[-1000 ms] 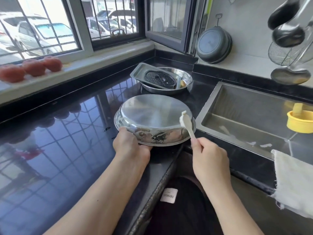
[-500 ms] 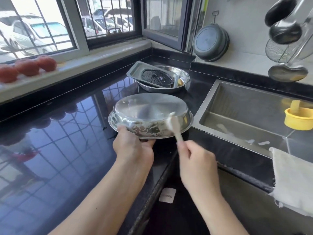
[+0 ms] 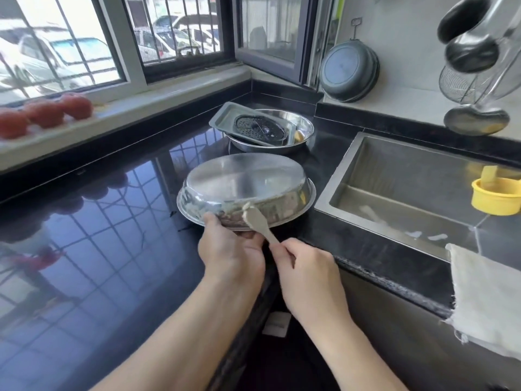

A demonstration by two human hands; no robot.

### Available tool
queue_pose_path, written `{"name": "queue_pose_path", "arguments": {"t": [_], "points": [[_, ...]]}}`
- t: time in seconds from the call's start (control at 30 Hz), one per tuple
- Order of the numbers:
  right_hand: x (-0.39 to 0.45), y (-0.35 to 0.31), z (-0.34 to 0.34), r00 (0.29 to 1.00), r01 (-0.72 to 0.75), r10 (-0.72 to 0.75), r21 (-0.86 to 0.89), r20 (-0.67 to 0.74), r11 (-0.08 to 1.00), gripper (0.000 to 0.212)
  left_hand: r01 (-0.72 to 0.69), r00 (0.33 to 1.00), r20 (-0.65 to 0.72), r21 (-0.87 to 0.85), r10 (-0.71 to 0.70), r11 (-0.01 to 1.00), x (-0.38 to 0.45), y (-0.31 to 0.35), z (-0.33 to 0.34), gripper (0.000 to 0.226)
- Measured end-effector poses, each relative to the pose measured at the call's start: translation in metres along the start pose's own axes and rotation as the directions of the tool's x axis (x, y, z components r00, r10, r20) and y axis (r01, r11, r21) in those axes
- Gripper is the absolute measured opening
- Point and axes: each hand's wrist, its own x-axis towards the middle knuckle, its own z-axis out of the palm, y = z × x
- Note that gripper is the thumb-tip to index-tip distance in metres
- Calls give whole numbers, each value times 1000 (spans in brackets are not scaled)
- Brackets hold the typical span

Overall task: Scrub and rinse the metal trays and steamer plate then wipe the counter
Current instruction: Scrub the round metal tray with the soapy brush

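Head view: an upturned round steel tray [image 3: 245, 185] sits at frame centre on the glossy black table [image 3: 93, 249]. The left hand [image 3: 229, 253] has its grip curled on the tray's near rim. The right hand [image 3: 306, 273] pinches a pale small brush [image 3: 258, 222], head against the tray's wall. Above, a second steel basin [image 3: 303, 128] holds a rectangular tray [image 3: 225, 115] with a perforated dark steamer plate [image 3: 259, 128].
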Motion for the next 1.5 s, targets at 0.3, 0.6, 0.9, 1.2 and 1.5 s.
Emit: {"name": "queue_pose_path", "arguments": {"t": [0.3,0.6,0.9,1.2,1.5], "points": [[2,9,-6,998,3,-4,-25,-59,1000,37,-13,999,-52,61,16,998,19,21,4,41],[9,23,-18,998,-28,22,-99,-59,995,35,-9,999,-45,137,16,991,28,31,7,37],[40,24,-69,981,67,-2,-326,196,943,31,-25,998,-52,218,37,976,41,46,0,37],[27,7,-49,979,158,-110,-296,172,942,31,2,999,-39,239,7,971,46,43,-2,37],[14,15,-29,999,-22,23,-53,28,998,42,-10,1000,-27,234,17,972,50,39,-3,37]]}}
